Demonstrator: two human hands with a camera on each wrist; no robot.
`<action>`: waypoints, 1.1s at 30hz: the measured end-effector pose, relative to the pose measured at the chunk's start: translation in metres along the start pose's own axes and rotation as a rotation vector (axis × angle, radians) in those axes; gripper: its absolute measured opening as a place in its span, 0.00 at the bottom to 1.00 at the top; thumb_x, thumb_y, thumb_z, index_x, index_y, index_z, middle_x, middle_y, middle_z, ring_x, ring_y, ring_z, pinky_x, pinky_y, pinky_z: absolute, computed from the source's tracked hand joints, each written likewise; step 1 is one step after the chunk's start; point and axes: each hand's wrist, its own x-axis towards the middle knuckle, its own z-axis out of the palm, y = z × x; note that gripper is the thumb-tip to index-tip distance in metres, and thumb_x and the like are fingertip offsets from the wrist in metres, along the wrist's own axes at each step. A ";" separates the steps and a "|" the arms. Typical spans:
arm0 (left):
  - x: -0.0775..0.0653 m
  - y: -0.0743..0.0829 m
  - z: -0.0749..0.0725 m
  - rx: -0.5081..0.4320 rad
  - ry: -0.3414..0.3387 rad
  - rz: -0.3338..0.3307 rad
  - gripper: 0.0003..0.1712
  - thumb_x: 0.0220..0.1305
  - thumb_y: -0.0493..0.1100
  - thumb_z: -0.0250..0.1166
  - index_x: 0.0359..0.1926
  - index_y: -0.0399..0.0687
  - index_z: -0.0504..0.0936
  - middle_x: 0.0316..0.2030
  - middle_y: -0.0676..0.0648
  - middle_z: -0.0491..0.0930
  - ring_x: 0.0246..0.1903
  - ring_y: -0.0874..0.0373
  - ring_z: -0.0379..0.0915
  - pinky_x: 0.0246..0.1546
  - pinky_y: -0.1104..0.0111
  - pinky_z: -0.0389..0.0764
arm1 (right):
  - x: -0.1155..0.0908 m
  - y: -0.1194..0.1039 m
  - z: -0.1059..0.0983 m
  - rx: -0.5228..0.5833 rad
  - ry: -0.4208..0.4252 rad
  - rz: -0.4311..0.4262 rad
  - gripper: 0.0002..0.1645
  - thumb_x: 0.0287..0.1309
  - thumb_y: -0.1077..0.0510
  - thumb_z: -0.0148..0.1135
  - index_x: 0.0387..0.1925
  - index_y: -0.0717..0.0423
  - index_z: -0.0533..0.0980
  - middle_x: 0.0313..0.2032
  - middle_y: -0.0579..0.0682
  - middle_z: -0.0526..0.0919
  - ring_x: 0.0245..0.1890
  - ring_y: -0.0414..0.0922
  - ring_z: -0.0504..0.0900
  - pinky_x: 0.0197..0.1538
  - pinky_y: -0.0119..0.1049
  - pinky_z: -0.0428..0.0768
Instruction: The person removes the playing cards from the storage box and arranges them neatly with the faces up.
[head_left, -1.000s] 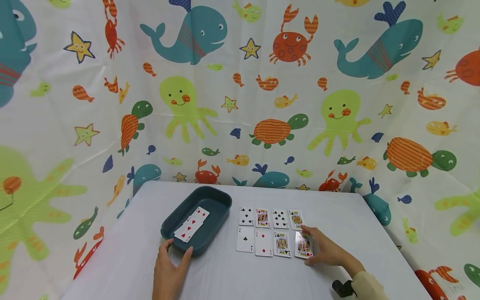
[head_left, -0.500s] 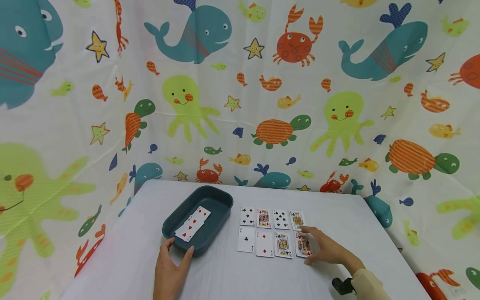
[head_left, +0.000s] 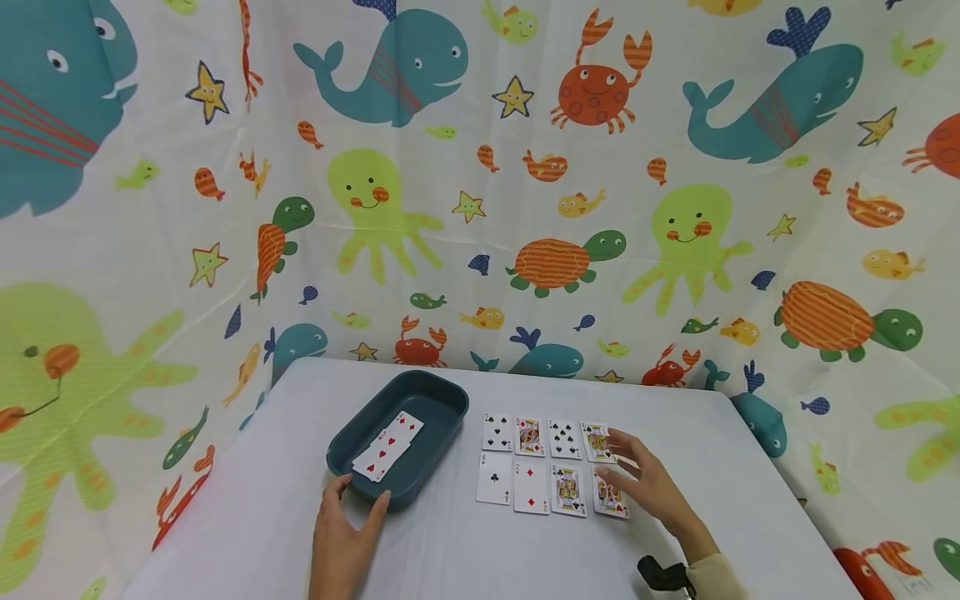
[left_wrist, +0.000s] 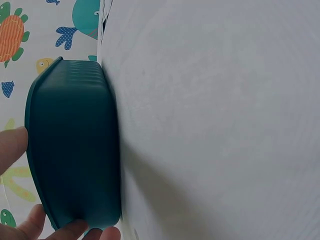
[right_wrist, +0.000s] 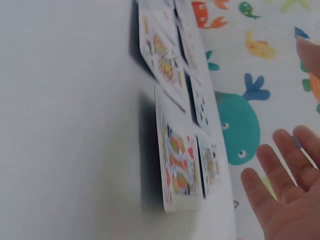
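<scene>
Two rows of face-up playing cards lie on the white table. At the right end of the near row is a heart face card (head_left: pixel 611 501), also large in the right wrist view (right_wrist: pixel 179 162). My right hand (head_left: pixel 656 492) hovers beside it, fingers spread, holding nothing; its fingertips partly overlap the far row's last face card (head_left: pixel 595 437) in the head view. A dark teal tray (head_left: pixel 442 442) stands left of the rows, with overlapping red-suit cards (head_left: pixel 388 447) inside. My left hand (head_left: pixel 343 537) holds the tray's near end, thumb and fingers on its outer wall.
The near row also has an ace of clubs (head_left: pixel 494 478), a two of diamonds (head_left: pixel 531 488) and a club face card (head_left: pixel 567 490). Behind the table hangs a curtain (head_left: pixel 480 233) printed with sea animals. A black device (head_left: pixel 663 575) sits at the right wrist.
My right hand has come away from the heart face card, rising and shifting slightly toward the far row. My left hand stays at the tray. The head view has shifted a little.
</scene>
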 end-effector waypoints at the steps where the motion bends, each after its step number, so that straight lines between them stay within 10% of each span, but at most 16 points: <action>1: 0.000 0.000 0.000 0.000 0.001 0.003 0.49 0.65 0.56 0.70 0.72 0.34 0.56 0.72 0.25 0.58 0.71 0.31 0.56 0.70 0.37 0.59 | 0.000 -0.001 0.002 0.025 0.025 0.016 0.45 0.64 0.48 0.70 0.75 0.59 0.61 0.70 0.62 0.71 0.70 0.59 0.69 0.71 0.57 0.69; 13: 0.000 0.000 0.001 -0.012 0.001 -0.011 0.49 0.64 0.56 0.71 0.72 0.35 0.56 0.72 0.25 0.58 0.71 0.30 0.55 0.70 0.36 0.59 | 0.000 -0.013 0.032 0.355 0.159 0.081 0.37 0.74 0.46 0.58 0.75 0.57 0.61 0.72 0.57 0.68 0.66 0.43 0.73 0.59 0.21 0.74; 19: -0.001 0.002 0.002 -0.012 0.012 -0.003 0.48 0.64 0.54 0.71 0.72 0.34 0.57 0.71 0.25 0.59 0.71 0.30 0.56 0.70 0.37 0.59 | 0.006 -0.022 0.048 0.527 0.181 0.014 0.35 0.77 0.50 0.54 0.76 0.59 0.58 0.73 0.63 0.63 0.61 0.30 0.75 0.63 0.26 0.75; 33: -0.003 0.002 0.000 -0.009 0.020 0.016 0.48 0.65 0.54 0.71 0.71 0.33 0.57 0.71 0.24 0.59 0.71 0.30 0.56 0.70 0.36 0.59 | 0.031 -0.056 0.077 0.700 0.162 -0.058 0.34 0.77 0.53 0.53 0.77 0.59 0.56 0.74 0.59 0.62 0.65 0.38 0.72 0.71 0.40 0.69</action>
